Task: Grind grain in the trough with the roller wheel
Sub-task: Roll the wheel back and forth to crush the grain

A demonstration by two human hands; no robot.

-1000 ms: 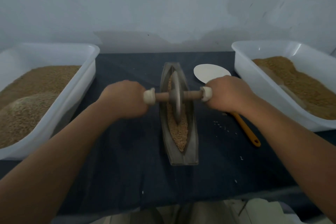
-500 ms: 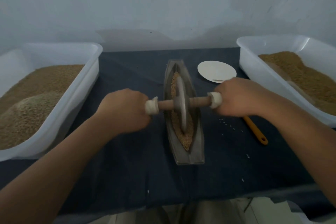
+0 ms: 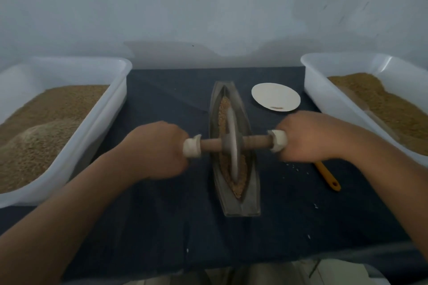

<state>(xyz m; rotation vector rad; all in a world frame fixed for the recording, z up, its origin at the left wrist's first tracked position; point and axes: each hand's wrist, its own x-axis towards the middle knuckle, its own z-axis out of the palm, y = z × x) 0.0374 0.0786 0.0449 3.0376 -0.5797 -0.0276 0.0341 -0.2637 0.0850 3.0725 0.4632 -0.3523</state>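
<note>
A narrow grey boat-shaped trough (image 3: 251,201) lies lengthwise on the dark cloth at the centre, with brown grain (image 3: 238,188) along its groove. The grey roller wheel (image 3: 232,146) stands upright in the groove, about halfway along it, on a wooden axle (image 3: 254,142) with pale end collars. My left hand (image 3: 157,149) grips the axle's left end and my right hand (image 3: 308,136) grips its right end. Both handle ends are hidden inside my fists.
A white tub (image 3: 92,127) of grain stands at the left and another white tub (image 3: 324,104) of grain at the right. A white round plate (image 3: 275,97) lies behind my right hand. An orange handle (image 3: 328,177) pokes out below my right wrist. Loose grains dot the cloth.
The wheel has rolled toward me along the trough, from its far part to about its middle, with both hands moving with it. The plate, half hidden before, now shows fully.
</note>
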